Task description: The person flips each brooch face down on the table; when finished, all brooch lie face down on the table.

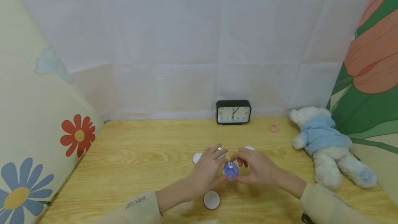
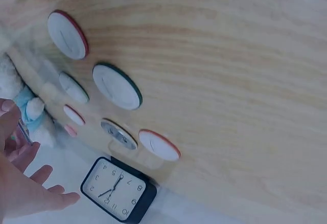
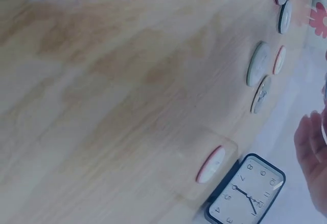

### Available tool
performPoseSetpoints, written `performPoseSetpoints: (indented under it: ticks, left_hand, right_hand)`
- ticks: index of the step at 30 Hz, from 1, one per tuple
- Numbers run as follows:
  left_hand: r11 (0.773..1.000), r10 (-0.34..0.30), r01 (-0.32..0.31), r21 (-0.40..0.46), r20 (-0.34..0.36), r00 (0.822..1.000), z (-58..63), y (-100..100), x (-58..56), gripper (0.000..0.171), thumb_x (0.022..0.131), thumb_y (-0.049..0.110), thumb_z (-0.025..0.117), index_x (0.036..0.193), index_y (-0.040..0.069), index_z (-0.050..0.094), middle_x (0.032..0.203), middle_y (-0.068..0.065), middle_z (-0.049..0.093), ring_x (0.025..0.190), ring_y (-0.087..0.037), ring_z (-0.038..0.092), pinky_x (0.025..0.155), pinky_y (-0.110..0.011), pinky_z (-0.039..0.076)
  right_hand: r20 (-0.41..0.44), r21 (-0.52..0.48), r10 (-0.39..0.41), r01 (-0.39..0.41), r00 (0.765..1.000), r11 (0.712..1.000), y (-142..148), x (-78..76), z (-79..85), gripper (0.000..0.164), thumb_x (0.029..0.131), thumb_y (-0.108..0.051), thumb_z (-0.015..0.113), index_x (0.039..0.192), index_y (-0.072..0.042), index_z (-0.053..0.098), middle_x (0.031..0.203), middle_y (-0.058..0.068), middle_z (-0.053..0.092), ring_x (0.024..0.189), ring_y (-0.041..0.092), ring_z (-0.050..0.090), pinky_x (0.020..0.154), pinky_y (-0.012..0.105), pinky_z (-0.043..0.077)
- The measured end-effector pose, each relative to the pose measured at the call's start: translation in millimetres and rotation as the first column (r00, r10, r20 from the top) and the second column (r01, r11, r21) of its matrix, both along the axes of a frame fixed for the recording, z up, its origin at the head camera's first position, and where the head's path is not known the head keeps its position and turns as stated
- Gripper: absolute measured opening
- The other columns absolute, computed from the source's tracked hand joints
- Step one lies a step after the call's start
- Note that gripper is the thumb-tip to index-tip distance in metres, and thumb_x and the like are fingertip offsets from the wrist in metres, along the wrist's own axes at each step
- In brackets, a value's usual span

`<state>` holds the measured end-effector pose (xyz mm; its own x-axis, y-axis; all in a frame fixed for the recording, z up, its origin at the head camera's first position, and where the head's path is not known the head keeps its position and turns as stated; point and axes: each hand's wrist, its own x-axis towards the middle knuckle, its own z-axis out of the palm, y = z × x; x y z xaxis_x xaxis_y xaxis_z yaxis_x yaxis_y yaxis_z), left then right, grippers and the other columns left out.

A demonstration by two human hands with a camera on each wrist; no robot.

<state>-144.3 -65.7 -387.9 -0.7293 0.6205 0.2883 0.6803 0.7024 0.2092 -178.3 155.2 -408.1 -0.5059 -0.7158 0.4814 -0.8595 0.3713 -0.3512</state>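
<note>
In the head view a small round purple badge [image 1: 230,170] with a white cartoon figure is held up between both hands. My left hand [image 1: 205,170] pinches its left edge between thumb and index finger, the other fingers spread. On the opposite edge, my right hand [image 1: 261,168] grips it with thumb and curled index finger. Around them lie flat round badges, white side up: one with a dark red rim [image 1: 212,200] nearer me, one to the left [image 1: 197,158], one partly behind the right hand [image 1: 249,148]. The left wrist view also shows a green-rimmed badge [image 2: 117,86] and a silvery patterned badge [image 2: 118,133].
A black desk clock [image 1: 233,112] stands at the back of the wooden table [image 1: 140,155]. To its right lies a pink ring [image 1: 274,128]. A white teddy bear [image 1: 326,141] in a blue hoodie lies at the right edge. White cloth [image 1: 168,44] hangs behind.
</note>
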Motion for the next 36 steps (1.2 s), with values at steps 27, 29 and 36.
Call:
performPoseSetpoints:
  ticks: [27,29,36]
  left_hand:
    - [0.995,-0.017,0.013,0.098,0.039,0.999,26.3,-15.1,-10.6,0.043,0.086,0.031,0.076,0.116,0.003,0.065,0.127,-0.01,0.061,0.133,-0.033,0.043,0.11,-0.049,0.036]
    - [0.996,-0.016,0.013,0.084,0.038,0.999,26.0,-14.9,-10.7,0.043,0.087,0.034,0.074,0.117,0.003,0.065,0.126,-0.01,0.062,0.133,-0.033,0.043,0.111,-0.049,0.036]
    - [0.999,-0.033,0.034,0.006,-0.093,0.995,22.6,-13.0,-10.8,0.035,0.089,0.029,0.073,0.113,0.004,0.066,0.117,-0.006,0.066,0.125,-0.029,0.052,0.109,-0.045,0.039]
  right_hand:
    - [-0.314,-0.187,0.065,-0.129,0.947,0.974,-8.3,-9.0,11.9,0.038,0.098,-0.031,0.057,0.108,0.002,0.072,0.096,0.01,0.069,0.076,0.014,0.067,0.068,0.014,0.054]
    - [-0.309,-0.22,0.048,-0.12,0.95,0.968,-9.3,-8.4,10.5,0.036,0.098,-0.03,0.057,0.107,0.002,0.073,0.094,0.009,0.07,0.077,0.014,0.068,0.068,0.015,0.055]
    - [-0.155,-0.361,0.031,-0.085,0.988,0.929,-14.2,-5.1,7.2,0.014,0.09,-0.008,0.069,0.101,0.0,0.074,0.081,0.002,0.071,0.061,0.004,0.061,0.053,0.009,0.048]
